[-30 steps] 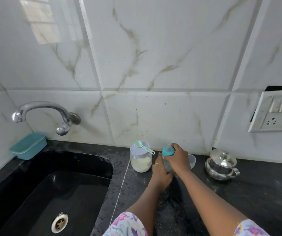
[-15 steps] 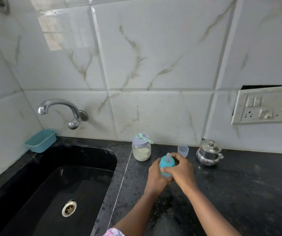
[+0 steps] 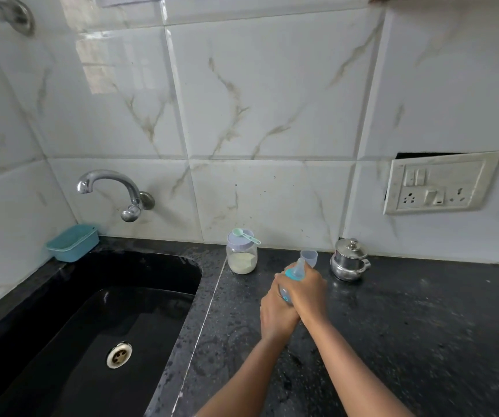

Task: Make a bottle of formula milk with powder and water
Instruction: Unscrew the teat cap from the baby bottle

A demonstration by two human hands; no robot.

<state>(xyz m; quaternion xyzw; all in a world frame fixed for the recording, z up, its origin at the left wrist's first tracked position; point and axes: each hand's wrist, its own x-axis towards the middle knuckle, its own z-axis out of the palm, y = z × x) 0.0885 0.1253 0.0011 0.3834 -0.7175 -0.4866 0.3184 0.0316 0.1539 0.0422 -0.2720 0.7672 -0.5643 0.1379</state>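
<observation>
At centre frame, both hands hold the baby bottle [image 3: 294, 273] above the dark surface [image 3: 407, 326]: left hand [image 3: 276, 311] wrapped round its body, right hand [image 3: 309, 291] closed over its teal collar. The powder jar [image 3: 241, 257] stands just behind, upper left of them

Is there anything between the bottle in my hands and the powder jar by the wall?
Nothing visible. Both the left hand and right hand grip the bottle, and only bare black counter lies between it and the powder jar. The clear cap and steel pot stand off to the right.
</observation>
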